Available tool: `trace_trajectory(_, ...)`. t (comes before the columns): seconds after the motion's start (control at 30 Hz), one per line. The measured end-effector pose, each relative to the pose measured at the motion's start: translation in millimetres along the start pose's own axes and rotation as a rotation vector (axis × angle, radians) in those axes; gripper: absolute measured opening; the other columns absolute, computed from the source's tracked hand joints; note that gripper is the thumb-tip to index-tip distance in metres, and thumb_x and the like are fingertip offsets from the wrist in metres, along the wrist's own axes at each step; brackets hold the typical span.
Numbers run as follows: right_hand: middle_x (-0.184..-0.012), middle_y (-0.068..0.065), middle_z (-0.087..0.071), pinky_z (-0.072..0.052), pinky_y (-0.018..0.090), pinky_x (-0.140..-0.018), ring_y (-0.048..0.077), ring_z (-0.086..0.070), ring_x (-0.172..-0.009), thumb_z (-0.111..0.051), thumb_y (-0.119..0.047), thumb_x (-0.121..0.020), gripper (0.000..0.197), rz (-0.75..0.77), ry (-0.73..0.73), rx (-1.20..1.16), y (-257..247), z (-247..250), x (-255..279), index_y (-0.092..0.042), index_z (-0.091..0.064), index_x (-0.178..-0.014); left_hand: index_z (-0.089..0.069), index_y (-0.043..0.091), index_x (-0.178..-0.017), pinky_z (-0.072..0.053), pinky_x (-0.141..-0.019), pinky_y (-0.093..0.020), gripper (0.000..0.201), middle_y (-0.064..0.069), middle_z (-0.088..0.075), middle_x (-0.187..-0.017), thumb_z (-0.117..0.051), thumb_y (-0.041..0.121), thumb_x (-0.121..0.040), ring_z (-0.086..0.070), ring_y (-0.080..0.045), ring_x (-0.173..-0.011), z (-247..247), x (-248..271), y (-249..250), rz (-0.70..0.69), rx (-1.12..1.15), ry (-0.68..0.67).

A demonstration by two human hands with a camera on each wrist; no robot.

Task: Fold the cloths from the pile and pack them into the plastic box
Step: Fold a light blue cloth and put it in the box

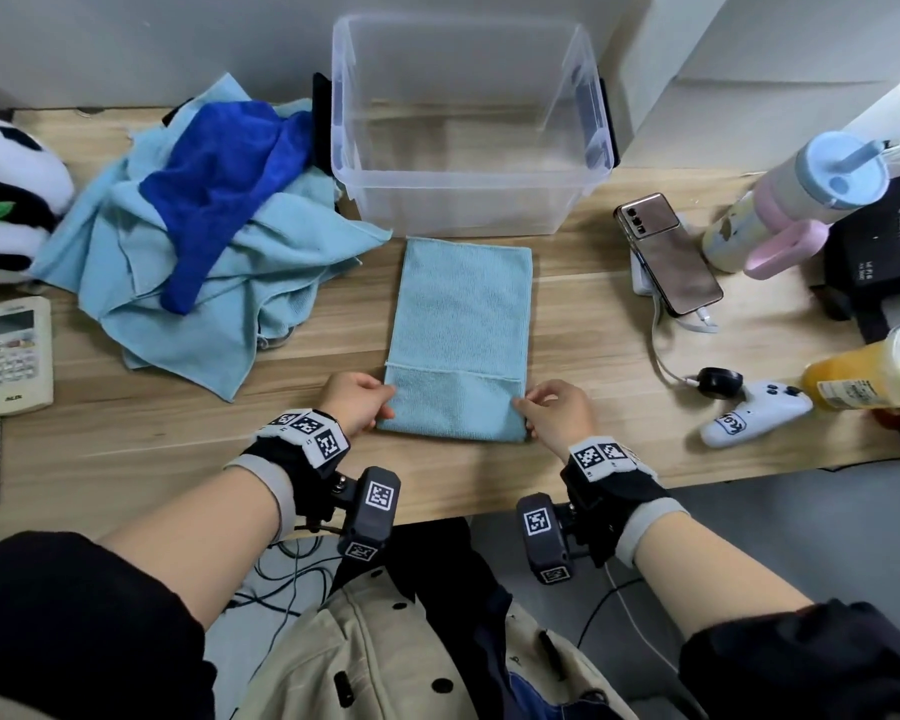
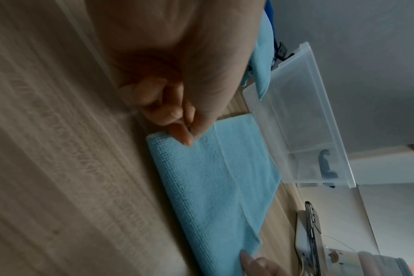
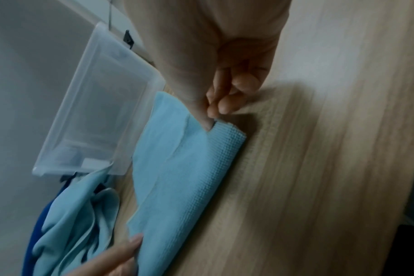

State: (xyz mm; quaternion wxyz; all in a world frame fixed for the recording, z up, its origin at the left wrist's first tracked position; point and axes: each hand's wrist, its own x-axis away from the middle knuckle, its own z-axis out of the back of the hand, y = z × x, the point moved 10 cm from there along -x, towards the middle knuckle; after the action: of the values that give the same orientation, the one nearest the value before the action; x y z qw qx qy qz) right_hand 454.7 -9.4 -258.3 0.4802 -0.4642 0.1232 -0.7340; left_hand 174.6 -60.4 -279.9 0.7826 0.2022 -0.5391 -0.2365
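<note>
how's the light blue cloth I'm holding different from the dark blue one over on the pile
The light blue cloth lies flat and part-folded on the table; the dark blue cloth lies crumpled atop the pile. Left hand and right hand pinch the light one; nothing touches the dark one. Neither is in the box.

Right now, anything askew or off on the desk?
One thing: a corner of the unfolded pile drapes against the plastic box, and the box holds nothing yet. The light blue cloth lies square, both hands pinching its near fold. No spills visible.

No clearly legible text anywhere
</note>
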Motion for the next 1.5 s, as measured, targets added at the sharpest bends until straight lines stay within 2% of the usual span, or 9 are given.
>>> trace_trajectory(0.13, -0.058, -0.003, -0.053, -0.037, 0.021, -0.055, 0.004, -0.046, -0.05, -0.072, -0.013, -0.076, 0.025, 0.282, -0.088, 0.05, -41, -14, 11, -0.024, -0.051, -0.069, -0.053, 0.016, -0.069, -0.02, -0.028, -0.006, 0.02, 0.009, -0.054, -0.033, -0.062, 0.017, -0.087, -0.033, -0.001, -0.021, 0, -5, -1, 0.003, -0.004, 0.01)
trace_trajectory(0.23, -0.087, -0.002, -0.063, -0.042, 0.023, -0.078, 0.009, -0.053, -0.081, -0.079, -0.022, -0.07, 0.02, 0.506, -0.303, 0.291, -61, -47, 31, -0.021, -0.065, -0.084, -0.051, 0.016, -0.072, -0.02, -0.028, -0.007, 0.019, 0.009, -0.053, -0.032, -0.064, 0.016, -0.086, -0.033, 0.0, -0.021, 0, -6, 1, 0.011, 0.007, 0.002)
trace_trajectory(0.33, -0.115, -0.003, -0.054, -0.034, 0.03, -0.098, 0.016, -0.043, -0.111, -0.077, -0.029, -0.067, 0.041, 0.655, -0.311, 0.595, -64, -64, 37, -0.022, -0.064, -0.106, -0.048, 0.016, -0.073, -0.019, -0.029, -0.007, 0.022, 0.005, -0.058, -0.039, -0.066, 0.014, -0.084, -0.034, -0.001, -0.022, 2, -6, 2, 0.029, 0.031, -0.009)
trace_trajectory(0.47, -0.115, 0.0, -0.057, -0.036, 0.04, -0.099, 0.023, -0.047, -0.115, -0.068, -0.021, -0.073, 0.033, 0.759, -0.227, 0.74, -74, -73, 42, -0.02, -0.066, -0.106, -0.043, 0.016, -0.079, -0.024, -0.029, -0.01, 0.023, -0.004, -0.057, -0.063, -0.065, 0.01, -0.084, -0.039, 0.002, -0.025, 12, -5, 18, -0.033, 0.114, 0.029)
trace_trajectory(0.73, -0.076, -0.003, -0.066, -0.048, 0.034, -0.069, 0.022, -0.06, -0.075, -0.057, -0.025, -0.08, 0.012, 0.543, -0.233, 0.436, -91, -39, 21, -0.025, -0.065, -0.089, -0.067, 0.021, -0.083, -0.039, -0.083, -0.006, 0.014, 0.003, -0.067, -0.093, -0.057, 0.025, -0.091, -0.057, 0.004, -0.087, -8, 15, 65, -0.362, 0.004, -0.251)
trace_trajectory(0.87, -0.074, 0.004, -0.066, -0.047, 0.038, -0.067, 0.023, -0.058, -0.071, -0.057, -0.025, -0.085, 0.005, 0.496, -0.278, 0.342, -94, -30, 12, -0.024, -0.061, -0.088, -0.063, 0.018, -0.104, -0.04, -0.073, 0.003, 0.026, 0.016, -0.064, -0.096, -0.069, 0.008, -0.081, -0.057, 0.021, -0.077, -23, 21, 58, -0.388, -0.074, -0.414)
trace_trajectory(1.1, -0.101, 0.0, -0.062, -0.043, 0.026, -0.086, 0.012, -0.056, -0.098, -0.076, -0.031, -0.076, 0.032, 0.274, -0.311, 0.178, -60, -18, -10, -0.017, -0.062, -0.101, -0.057, 0.001, -0.121, -0.045, -0.089, -0.015, 0.034, -0.013, -0.063, -0.119, -0.059, 0.006, -0.088, -0.062, 0.002, -0.09, -15, 0, 45, -0.351, -0.066, -0.281)
trace_trajectory(1.37, -0.086, -0.007, -0.062, -0.048, 0.013, -0.068, 0.012, -0.06, -0.08, -0.075, -0.022, -0.077, 0.034, 0.256, -0.231, 0.038, -54, -14, -23, -0.016, -0.055, -0.104, -0.062, 0.003, -0.113, -0.048, -0.097, -0.045, 0.031, -0.016, -0.067, -0.111, -0.062, 0.022, -0.088, -0.063, -0.028, -0.104, -3, -20, 41, -0.266, -0.112, -0.122)
trace_trajectory(1.5, -0.091, 0.004, -0.062, -0.054, 0.037, -0.078, 0.026, -0.063, -0.091, -0.072, -0.023, -0.08, 0.041, 0.196, -0.152, 0.073, -42, -14, -36, -0.01, -0.054, -0.114, -0.062, 0.0, -0.092, -0.052, -0.089, -0.041, 0.02, -0.021, -0.068, -0.098, -0.064, 0.019, -0.087, -0.065, -0.031, -0.091, 0, -22, 40, -0.237, -0.144, -0.073)
